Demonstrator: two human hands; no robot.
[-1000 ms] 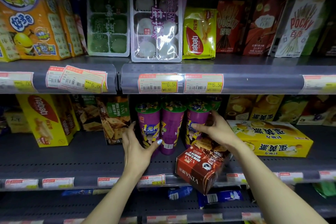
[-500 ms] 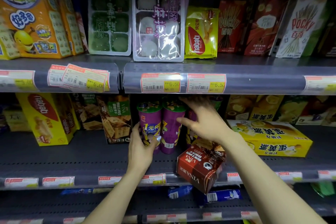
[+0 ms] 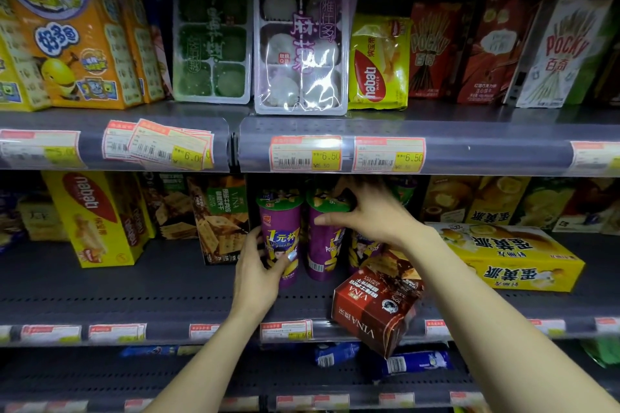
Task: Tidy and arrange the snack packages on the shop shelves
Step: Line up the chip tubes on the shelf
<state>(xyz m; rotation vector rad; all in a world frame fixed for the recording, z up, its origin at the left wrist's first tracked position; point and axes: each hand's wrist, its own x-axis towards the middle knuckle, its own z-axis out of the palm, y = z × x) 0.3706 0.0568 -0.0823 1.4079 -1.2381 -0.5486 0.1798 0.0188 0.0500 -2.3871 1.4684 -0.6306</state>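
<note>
Three purple snack cups stand on the middle shelf (image 3: pixel 100 298). My left hand (image 3: pixel 256 270) wraps the lower part of the left purple cup (image 3: pixel 280 228). My right hand (image 3: pixel 372 214) grips the green top of the middle purple cup (image 3: pixel 323 251) from above. The third purple cup (image 3: pixel 364 248) stands behind my right wrist, mostly hidden. A red-brown VINA box (image 3: pixel 375 307) lies tilted at the shelf's front edge, overhanging it, just below my right forearm.
A green VINA cracker box (image 3: pixel 221 221) stands left of the cups, a yellow nabati box (image 3: pixel 97 218) farther left. A yellow egg-pie box (image 3: pixel 513 255) lies flat on the right. The top shelf holds mochi trays (image 3: pixel 298 40), a nabati bag and Pocky boxes (image 3: pixel 563 50).
My right hand rose from the side of the right cup to the top of the middle cup. My left hand closed further round the left cup. The VINA box stayed put.
</note>
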